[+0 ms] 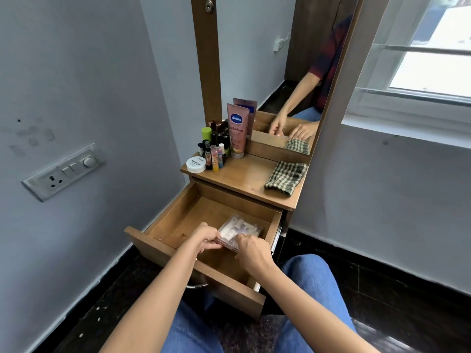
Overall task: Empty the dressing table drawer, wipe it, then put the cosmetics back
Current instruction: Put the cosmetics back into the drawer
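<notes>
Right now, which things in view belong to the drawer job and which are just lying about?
Job: drawer, clear case gripped by left hand and right hand, cosmetics on the tabletop, checked cloth.
Lying about: switch panel, window.

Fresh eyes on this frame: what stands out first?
The left hand and right hand grip a clear plastic box inside the open drawer. On the tabletop above, bottles cluster at the left beside a pink lotion tube, and a checked cloth lies at the right.

Blue jeans, red/dk plaid shirt
</notes>
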